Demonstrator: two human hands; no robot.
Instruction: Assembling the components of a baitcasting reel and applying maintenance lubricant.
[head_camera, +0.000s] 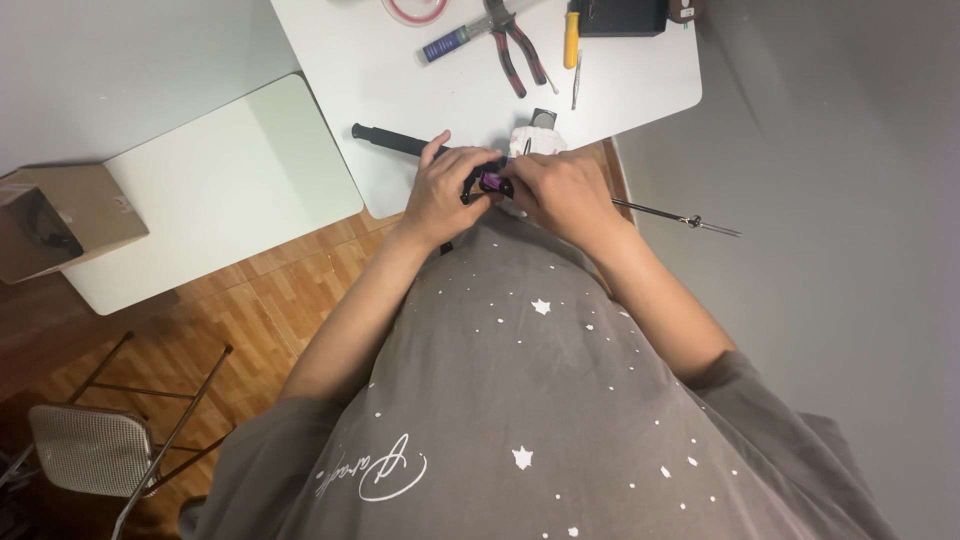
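Both hands meet at the upper middle of the frame, just over the near edge of a white table (400, 60). The left hand (445, 190) and the right hand (565, 190) close together around a small black and purple part (490, 183), their fingertips pinching it from either side; most of the part is hidden by the fingers, so its shape cannot be told. A black rod (395, 140) runs out to the left from under the left hand, lying on the table. To the right of the right hand a thin metal rod with a forked tip (690, 220) sticks out past the table edge. Just above the hands sits a crumpled white cloth (535, 140).

Farther up the table lie red-handled pliers (515, 45), a clear and blue syringe-like tube (455, 42), a yellow-handled tool (571, 35), a black box (620, 15) and thin tweezers (577, 80). A second white table (200, 190) stands at the left, with a cardboard box (60, 215) at its far left. A metal-framed chair (95, 445) stands on the wooden floor (280, 290) at lower left.
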